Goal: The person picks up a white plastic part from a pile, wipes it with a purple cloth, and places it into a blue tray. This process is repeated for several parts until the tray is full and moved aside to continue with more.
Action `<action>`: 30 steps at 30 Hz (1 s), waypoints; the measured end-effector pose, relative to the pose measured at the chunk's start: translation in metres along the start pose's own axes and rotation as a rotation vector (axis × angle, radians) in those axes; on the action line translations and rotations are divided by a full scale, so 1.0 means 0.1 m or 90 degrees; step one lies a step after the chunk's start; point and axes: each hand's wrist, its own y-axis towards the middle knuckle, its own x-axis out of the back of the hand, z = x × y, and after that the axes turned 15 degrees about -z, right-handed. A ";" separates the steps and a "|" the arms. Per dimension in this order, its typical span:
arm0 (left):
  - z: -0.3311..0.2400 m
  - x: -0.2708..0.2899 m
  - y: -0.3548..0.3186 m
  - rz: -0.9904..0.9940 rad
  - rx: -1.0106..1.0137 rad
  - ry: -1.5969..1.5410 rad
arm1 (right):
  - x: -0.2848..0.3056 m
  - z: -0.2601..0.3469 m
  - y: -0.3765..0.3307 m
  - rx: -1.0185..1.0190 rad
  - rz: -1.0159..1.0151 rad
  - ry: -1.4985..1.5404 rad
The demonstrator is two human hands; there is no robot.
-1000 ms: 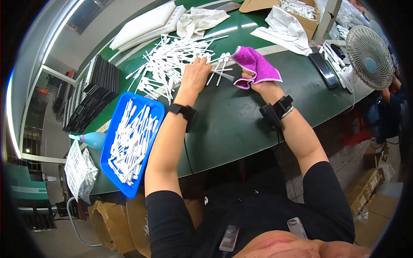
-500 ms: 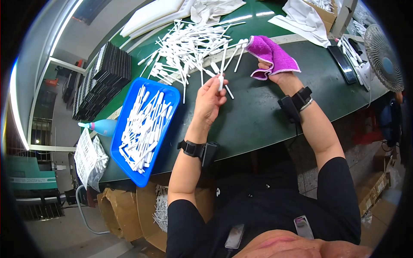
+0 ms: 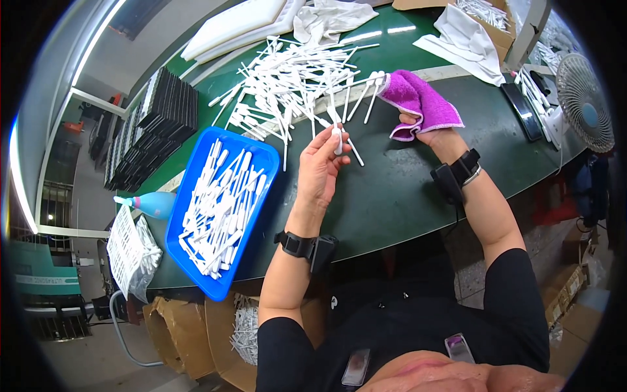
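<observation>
My left hand [image 3: 318,168] pinches a slim white plastic stick [image 3: 337,141] with a thicker end, held upright between thumb and fingers. Just beyond it lies a loose heap of similar white sticks [image 3: 287,78] on the green table. A purple cloth [image 3: 428,104] is bunched in my right hand [image 3: 428,130], whose fingers are partly covered by it. A few sticks [image 3: 367,98] lie beside the cloth's left edge. To the left of my left hand, a blue tray [image 3: 268,171] holds many white sticks laid roughly lengthwise.
Stacked black trays [image 3: 153,127] stand at the left, with a light blue squeeze bottle [image 3: 155,204] and a bagged bundle [image 3: 130,251] nearer me. On the right are a phone [image 3: 521,111] and a small fan [image 3: 584,104]. Cardboard boxes [image 3: 173,333] sit below the table's front edge.
The whole view has shifted slightly, so the table things appear a little lower. Both hands keep their holds, and I see no clear change in the tray or heap.
</observation>
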 end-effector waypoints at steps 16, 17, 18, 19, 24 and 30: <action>0.17 -0.17 -0.10 0.112 0.034 0.148 | -0.23 -0.37 -0.46 -0.133 0.224 -0.118; 0.22 -0.18 -0.13 0.157 0.069 0.231 | -0.13 -0.43 -0.39 -0.129 0.221 -0.115; 0.26 -0.20 -0.15 0.202 0.105 0.313 | 0.00 -0.48 -0.31 -0.060 0.221 -0.146; 0.27 -0.24 -0.16 0.208 0.110 0.317 | 0.08 -0.50 -0.25 0.010 0.217 -0.176; 0.35 -0.39 -0.28 0.205 -0.069 0.480 | 0.09 -0.40 -0.11 0.087 0.072 0.008; 0.43 -0.36 -0.27 0.042 -0.542 0.658 | -0.02 -0.52 -0.32 0.102 -0.039 -0.113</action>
